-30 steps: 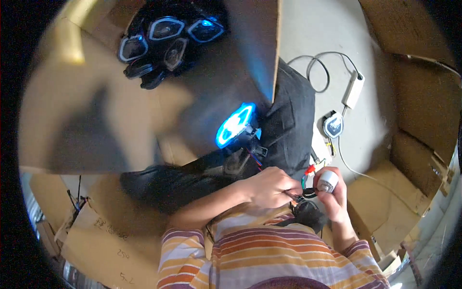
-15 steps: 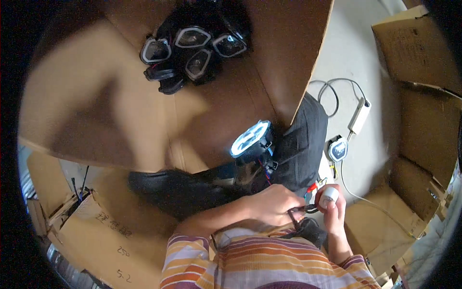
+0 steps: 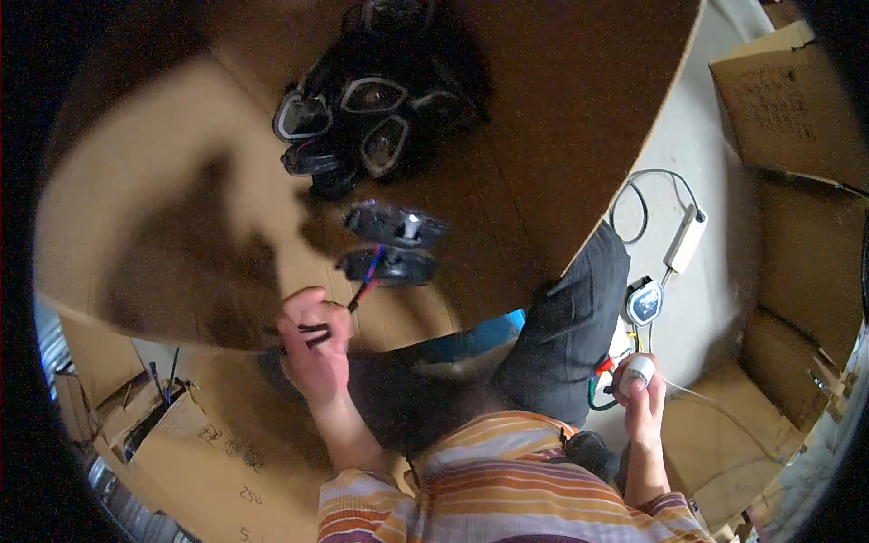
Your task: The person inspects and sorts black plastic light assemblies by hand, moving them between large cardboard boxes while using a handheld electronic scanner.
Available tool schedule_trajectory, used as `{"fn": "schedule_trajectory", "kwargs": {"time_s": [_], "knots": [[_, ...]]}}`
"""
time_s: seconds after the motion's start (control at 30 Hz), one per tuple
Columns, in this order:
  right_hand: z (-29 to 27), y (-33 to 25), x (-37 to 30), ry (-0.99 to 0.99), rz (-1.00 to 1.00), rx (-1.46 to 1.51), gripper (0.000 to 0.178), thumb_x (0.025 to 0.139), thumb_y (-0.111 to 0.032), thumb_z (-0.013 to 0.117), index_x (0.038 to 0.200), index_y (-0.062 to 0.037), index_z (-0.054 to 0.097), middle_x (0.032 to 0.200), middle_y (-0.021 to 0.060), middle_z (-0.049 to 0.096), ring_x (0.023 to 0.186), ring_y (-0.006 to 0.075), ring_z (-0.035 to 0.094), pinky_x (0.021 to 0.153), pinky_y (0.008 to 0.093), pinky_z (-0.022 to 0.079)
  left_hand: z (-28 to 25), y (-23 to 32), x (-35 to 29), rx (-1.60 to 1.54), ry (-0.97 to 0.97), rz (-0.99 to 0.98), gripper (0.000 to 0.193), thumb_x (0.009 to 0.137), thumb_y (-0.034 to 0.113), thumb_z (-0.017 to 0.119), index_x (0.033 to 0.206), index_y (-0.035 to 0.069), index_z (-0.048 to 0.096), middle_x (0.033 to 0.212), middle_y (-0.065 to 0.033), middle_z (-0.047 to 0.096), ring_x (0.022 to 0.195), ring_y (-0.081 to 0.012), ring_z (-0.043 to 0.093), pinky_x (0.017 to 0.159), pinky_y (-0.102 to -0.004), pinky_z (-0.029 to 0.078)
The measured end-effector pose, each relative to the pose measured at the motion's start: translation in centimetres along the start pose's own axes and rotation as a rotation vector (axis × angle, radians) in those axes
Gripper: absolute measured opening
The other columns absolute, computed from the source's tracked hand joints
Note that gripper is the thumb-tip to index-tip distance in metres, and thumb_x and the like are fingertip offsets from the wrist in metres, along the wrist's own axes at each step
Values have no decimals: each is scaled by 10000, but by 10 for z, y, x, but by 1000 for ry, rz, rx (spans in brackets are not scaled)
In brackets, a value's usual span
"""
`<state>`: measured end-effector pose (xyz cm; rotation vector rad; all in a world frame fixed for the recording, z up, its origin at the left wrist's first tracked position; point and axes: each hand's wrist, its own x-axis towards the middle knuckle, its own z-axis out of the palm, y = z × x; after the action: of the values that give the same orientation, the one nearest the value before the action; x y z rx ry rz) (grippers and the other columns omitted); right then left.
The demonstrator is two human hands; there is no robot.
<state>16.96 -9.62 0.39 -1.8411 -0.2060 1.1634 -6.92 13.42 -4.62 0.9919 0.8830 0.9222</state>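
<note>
My left hand (image 3: 315, 348), blurred, is out over the big open cardboard box with its fingers curled round a dark cable. From it red and blue wires (image 3: 369, 276) run to a black lamp (image 3: 394, 265), seen edge-on, unlit and smeared into a doubled shape. Whether the lamp touches the box cannot be made out. Beyond it, several similar black lamps with pale rims (image 3: 373, 95) lie heaped in the box. Close to my right thigh, my right hand (image 3: 641, 403) is closed round a short white cylinder (image 3: 638, 369). A red clip (image 3: 604, 366) on a wire sits beside that hand.
On the floor at right, another lamp (image 3: 645, 302) lies near a white power strip (image 3: 685, 241) with a looped grey cord. Open cardboard boxes (image 3: 797, 271) stand along the right. A marked carton (image 3: 208, 480) is at lower left.
My left hand has moved from beside my right hand out to the left over the box. The lamp, lit before, is now dark and further left. My right hand still holds the white cylinder.
</note>
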Motion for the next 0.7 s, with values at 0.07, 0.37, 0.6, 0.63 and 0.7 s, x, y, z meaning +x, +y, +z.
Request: {"fn": "schedule_trajectory", "kwargs": {"time_s": [0.07,0.37,0.6,0.63,0.7], "knots": [[2,-1,3,9,27,4,287,749,-269,427,868,-9,411,647,9,416,534,61,363,453,181,300,-16,-15,14,565,99,37,353,834,360,293,918,62,463,641,-8,434,527,-82,367,503,-202,320],[4,-1,27,-24,85,-64,319,754,-286,430,886,2,397,647,7,414,534,58,358,459,180,294,26,-177,151,1573,-524,1,140,672,123,473,726,28,561,746,-177,546,716,-307,532,603,-361,437],[9,6,51,41,216,-39,255,759,-219,432,891,-4,399,656,2,412,538,51,360,455,177,305,5,-275,203,1537,-205,434,161,691,168,463,717,58,577,748,-128,567,721,-259,548,569,-375,441],[10,8,54,66,221,-75,286,756,-280,455,855,-18,396,658,20,413,500,53,327,426,167,278,6,-278,206,1541,-242,397,164,691,173,464,723,58,577,750,-131,566,721,-261,547,570,-376,441],[9,9,58,78,267,-106,284,756,-282,457,860,-25,399,663,18,415,515,55,336,436,168,281,9,-284,214,1550,-312,325,171,690,183,467,735,58,575,754,-136,565,720,-265,547,572,-377,441]]}}
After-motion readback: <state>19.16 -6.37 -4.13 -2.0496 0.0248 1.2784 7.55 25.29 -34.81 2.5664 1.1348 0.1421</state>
